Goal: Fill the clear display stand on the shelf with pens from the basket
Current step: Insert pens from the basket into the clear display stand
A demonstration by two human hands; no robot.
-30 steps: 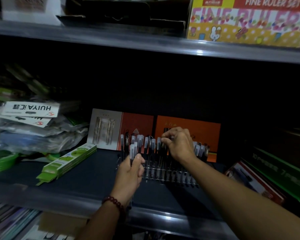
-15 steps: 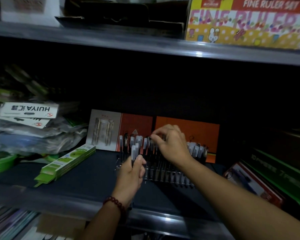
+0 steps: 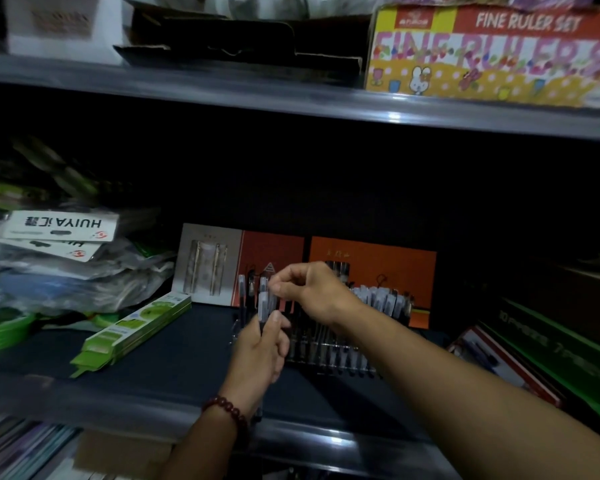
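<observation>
The clear display stand (image 3: 329, 358) sits on the dark shelf (image 3: 174, 355), with several black pens with grey caps standing in it. My left hand (image 3: 260, 351) grips a small bunch of pens (image 3: 264, 306) upright in front of the stand's left end. My right hand (image 3: 309, 289) reaches over the stand and pinches the cap of one pen at the top of that bunch. More capped pens (image 3: 381, 297) stand in the stand's right part. The basket is not in view.
A green flat box (image 3: 132, 332) lies left of the stand. Bagged goods with white labels (image 3: 59, 226) pile at the far left. Orange and grey pen boxes (image 3: 371, 268) lean behind the stand. Boxes (image 3: 520, 362) lie at right. A ruler set box (image 3: 492, 53) sits on the upper shelf.
My right hand has moved left from the middle of the stand to the pens held in my left hand. My left hand has stayed in place.
</observation>
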